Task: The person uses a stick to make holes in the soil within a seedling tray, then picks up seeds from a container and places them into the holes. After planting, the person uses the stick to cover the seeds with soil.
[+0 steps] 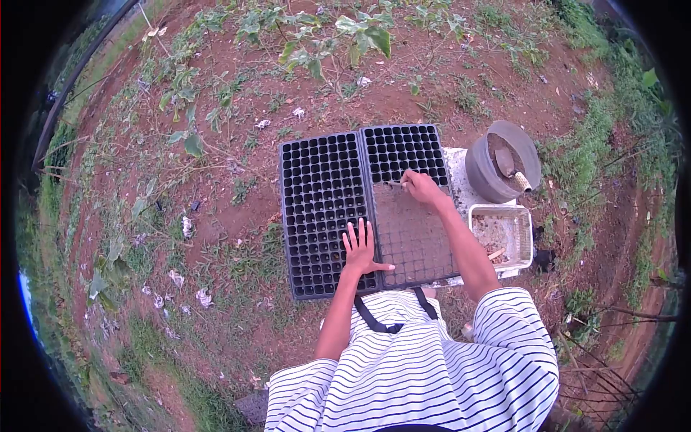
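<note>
Two black seedling trays lie side by side. On the right-hand seedling tray [403, 133], brown soil [414, 223] covers the nearer cells, while the far rows show dark, open cells. My right hand [423, 189] is closed at the far edge of this soil, with a thin, pale strip [394, 183] sticking out to the left from its fingers; its exact kind is too small to tell. My left hand [361, 252] lies with fingers spread over the inner edge of the left-hand seedling tray [317, 209], its thumb reaching onto the soil-covered tray.
A grey pot [484, 169] with soil and a hand trowel [505, 161] stands to the right on a pale surface [459, 176]. Nearer me is a white basket [530, 237] with a small wooden piece [496, 254] inside. Leafy plants [360, 36] grow beyond the trays.
</note>
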`<state>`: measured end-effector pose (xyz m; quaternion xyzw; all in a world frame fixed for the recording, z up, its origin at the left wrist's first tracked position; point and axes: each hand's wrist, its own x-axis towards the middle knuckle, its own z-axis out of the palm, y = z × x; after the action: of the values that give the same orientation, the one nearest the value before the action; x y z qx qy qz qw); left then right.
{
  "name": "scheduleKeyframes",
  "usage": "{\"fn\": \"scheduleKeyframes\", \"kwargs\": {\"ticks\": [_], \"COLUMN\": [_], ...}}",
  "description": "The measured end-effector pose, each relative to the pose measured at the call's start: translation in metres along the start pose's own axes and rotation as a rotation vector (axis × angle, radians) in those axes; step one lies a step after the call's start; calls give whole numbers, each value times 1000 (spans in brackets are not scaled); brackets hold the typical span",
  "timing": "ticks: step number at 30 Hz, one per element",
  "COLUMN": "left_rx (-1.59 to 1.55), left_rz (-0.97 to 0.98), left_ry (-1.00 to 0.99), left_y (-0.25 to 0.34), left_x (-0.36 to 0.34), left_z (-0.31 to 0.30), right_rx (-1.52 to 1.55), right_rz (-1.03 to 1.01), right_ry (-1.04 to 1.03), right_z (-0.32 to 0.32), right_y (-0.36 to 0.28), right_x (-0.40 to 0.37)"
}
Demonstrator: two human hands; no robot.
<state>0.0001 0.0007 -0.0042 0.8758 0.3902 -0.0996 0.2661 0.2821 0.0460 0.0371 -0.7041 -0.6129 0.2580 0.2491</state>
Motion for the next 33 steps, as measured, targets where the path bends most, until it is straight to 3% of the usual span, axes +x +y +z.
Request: {"fn": "scheduleKeyframes", "kwargs": {"ticks": [4,7,13,15,33], "left_rx": [8,1,15,4,13], "left_rz": [-3,-1,-2,-1,-4], "left_ry": [12,20,13,10,-14], "left_y": [-1,-1,0,0,0], "left_x": [1,1,1,1,2], "left_z": [3,2,2,2,-1], "right_rx": [-105,-211,-215,-283,-290], "right_rz": [22,-73,-54,42,19], "right_ry": [-96,-2,-1,33,129], "right_z": [6,13,32,33,39], "right_y": [-2,-10,-8,-12,-22], "right_x": [8,14,17,17,9]}}
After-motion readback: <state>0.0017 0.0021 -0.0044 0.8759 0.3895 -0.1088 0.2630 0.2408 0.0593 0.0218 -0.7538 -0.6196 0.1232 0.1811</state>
